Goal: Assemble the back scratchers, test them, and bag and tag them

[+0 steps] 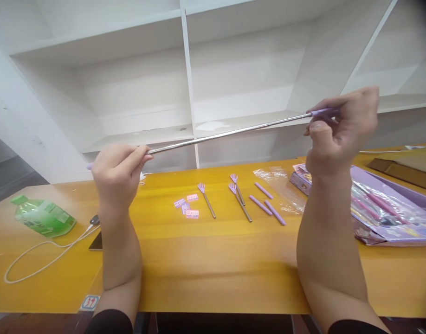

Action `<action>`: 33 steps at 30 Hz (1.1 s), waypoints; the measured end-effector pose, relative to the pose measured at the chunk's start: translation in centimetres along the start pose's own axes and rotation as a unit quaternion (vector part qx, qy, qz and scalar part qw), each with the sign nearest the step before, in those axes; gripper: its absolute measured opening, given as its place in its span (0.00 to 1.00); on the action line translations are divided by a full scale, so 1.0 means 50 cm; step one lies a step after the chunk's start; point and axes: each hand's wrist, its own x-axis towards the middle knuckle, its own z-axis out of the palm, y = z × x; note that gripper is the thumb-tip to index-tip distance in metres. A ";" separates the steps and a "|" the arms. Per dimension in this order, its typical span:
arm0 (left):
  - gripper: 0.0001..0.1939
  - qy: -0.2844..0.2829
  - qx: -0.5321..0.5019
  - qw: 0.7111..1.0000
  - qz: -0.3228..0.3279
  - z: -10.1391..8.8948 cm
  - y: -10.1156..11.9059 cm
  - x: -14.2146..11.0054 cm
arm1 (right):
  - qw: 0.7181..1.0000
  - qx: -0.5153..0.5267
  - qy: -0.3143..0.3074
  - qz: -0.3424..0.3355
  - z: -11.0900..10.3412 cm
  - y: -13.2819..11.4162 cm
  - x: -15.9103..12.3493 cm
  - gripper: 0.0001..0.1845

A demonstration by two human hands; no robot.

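head | rod (230, 133) is being gripped by left hand (116, 172), claw (324, 112) seemingly by right hand (350, 125) | bending being risked by overpulling

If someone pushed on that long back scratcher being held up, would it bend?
Pushed end-on, the back scratcher may well slide shorter, since a similar scratcher on the table looks far shorter. Sideways, it is probably fairly stiff: its metal rod runs nearly straight between left hand and right hand. It is likely light for its length, being so slim.
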 end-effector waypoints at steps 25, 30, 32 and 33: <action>0.06 0.005 0.040 0.998 0.043 0.041 0.110 0.015 | 0.992 0.093 -0.081 -0.010 0.081 -0.220 -0.124 0.21; 0.06 -0.006 0.048 0.997 0.054 0.016 0.095 0.015 | 0.990 0.108 -0.085 -0.001 0.092 -0.239 -0.139 0.21; 0.07 -0.010 0.046 0.997 0.060 0.011 0.094 0.016 | 0.990 0.112 -0.085 0.000 0.092 -0.244 -0.143 0.21; 0.07 -0.011 0.048 0.997 0.064 0.008 0.094 0.017 | 0.990 0.114 -0.084 0.001 0.092 -0.244 -0.143 0.21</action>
